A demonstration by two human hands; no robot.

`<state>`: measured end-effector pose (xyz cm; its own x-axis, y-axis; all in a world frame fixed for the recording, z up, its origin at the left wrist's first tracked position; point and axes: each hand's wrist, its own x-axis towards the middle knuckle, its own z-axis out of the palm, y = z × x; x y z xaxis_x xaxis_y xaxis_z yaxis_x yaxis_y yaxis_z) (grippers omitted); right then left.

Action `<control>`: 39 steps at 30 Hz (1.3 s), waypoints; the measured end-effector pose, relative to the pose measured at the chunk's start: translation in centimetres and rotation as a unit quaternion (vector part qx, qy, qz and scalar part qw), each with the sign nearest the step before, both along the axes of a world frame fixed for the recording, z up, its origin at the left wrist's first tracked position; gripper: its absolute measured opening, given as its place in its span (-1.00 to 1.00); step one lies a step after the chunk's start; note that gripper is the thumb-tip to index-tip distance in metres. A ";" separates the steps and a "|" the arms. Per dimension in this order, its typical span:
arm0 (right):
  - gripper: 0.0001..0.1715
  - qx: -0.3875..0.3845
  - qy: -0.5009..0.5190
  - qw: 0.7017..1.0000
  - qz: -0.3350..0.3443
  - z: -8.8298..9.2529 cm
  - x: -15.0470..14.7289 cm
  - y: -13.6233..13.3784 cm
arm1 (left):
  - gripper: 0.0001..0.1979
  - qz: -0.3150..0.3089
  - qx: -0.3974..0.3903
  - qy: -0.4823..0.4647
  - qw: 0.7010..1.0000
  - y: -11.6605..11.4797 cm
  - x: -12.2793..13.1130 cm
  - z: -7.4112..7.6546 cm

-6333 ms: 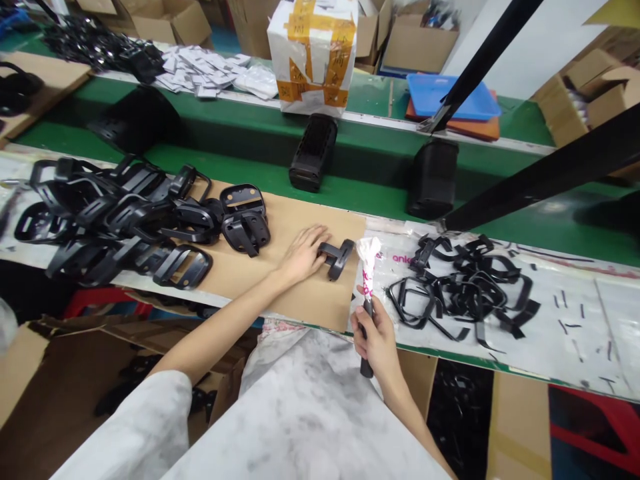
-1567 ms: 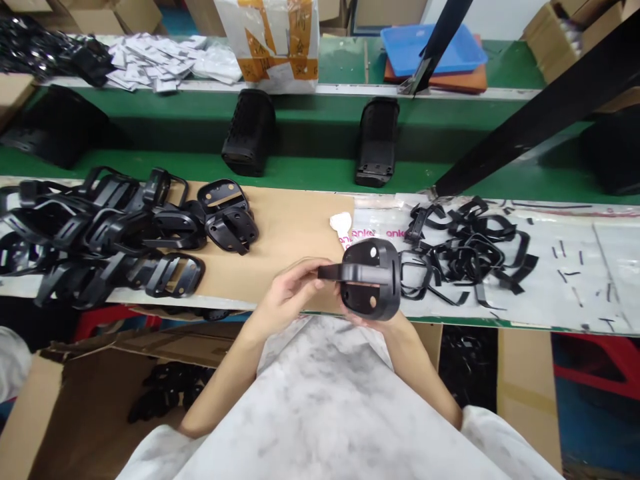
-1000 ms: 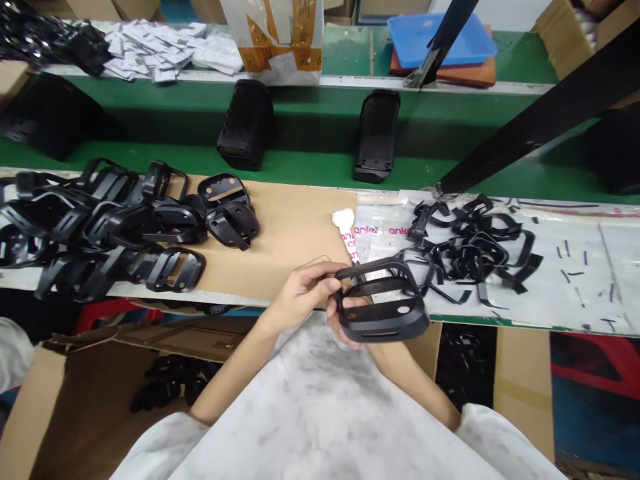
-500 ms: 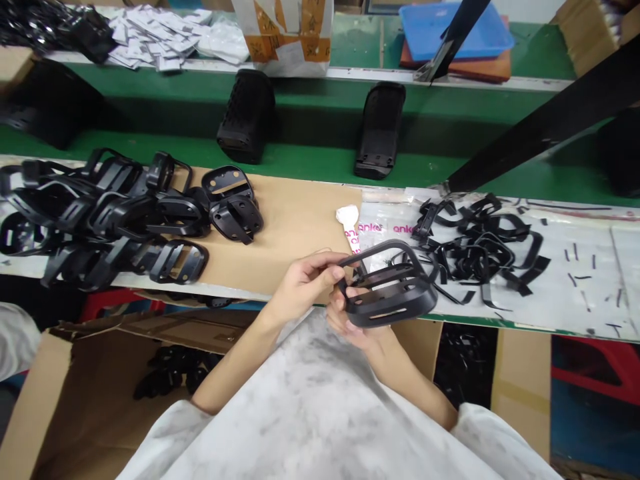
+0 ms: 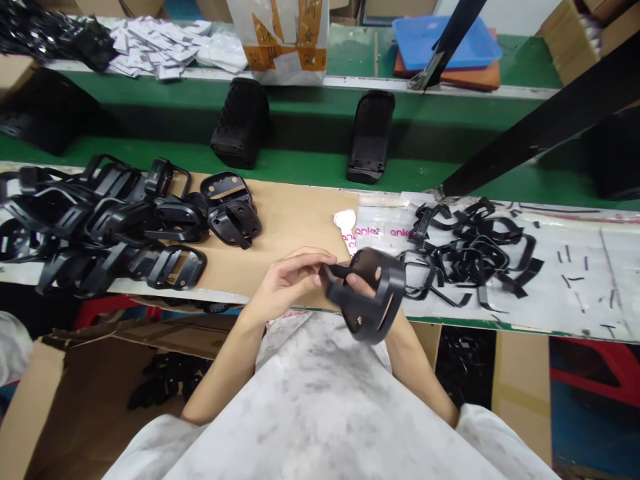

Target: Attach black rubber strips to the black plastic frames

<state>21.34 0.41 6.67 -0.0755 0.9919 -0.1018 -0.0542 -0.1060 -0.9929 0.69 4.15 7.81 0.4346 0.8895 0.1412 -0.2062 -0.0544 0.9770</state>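
A black plastic bracket [image 5: 373, 310] with a looped band and slots is held up over the front edge of the bench. My left hand [image 5: 287, 283] pinches its left end between thumb and fingers. From behind and below, my right hand [image 5: 361, 285] grips it; a finger shows through the opening, while most of that hand is hidden by the part. Just beyond the bracket lies a white-topped strip [image 5: 345, 220] with pink lettering. A tangle of thin black strips [image 5: 470, 253] lies to the right of my hands.
Similar black brackets [image 5: 125, 213] are heaped on the left of the cardboard sheet [image 5: 290, 213]. Black housings [image 5: 373, 137] stand on the green ledge behind. A dark slanted post [image 5: 530, 133] rises at the right. An open cardboard box [image 5: 95, 400] stands below, at the left.
The bracket has been turned in my hands, from its broad open face to a more end-on tilt, and has shifted left. My left hand has moved slightly left with it.
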 end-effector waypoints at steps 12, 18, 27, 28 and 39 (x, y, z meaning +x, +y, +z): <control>-0.72 0.129 -0.032 0.989 -0.068 0.6 0.8 0.0 | -0.64 -0.002 -0.249 -0.103 0.963 -2.1 -0.3 -0.3; -0.70 0.146 -0.054 0.984 -0.093 0.1 1.1 0.0 | -0.56 -0.022 -0.335 -0.102 0.936 -2.5 0.2 -0.5; -0.75 0.146 -0.078 0.976 -0.143 -0.1 1.0 0.1 | -0.61 -0.043 -0.412 -0.168 0.895 -2.9 1.2 -1.6; -0.75 0.152 -0.087 0.972 -0.154 -0.2 1.0 0.1 | -0.61 -0.040 -0.413 -0.171 0.894 -3.0 1.4 -1.6; -0.73 0.184 -0.089 0.958 -0.201 -0.7 1.0 0.2 | -0.60 -0.043 -0.383 -0.141 0.912 -2.8 1.1 -1.9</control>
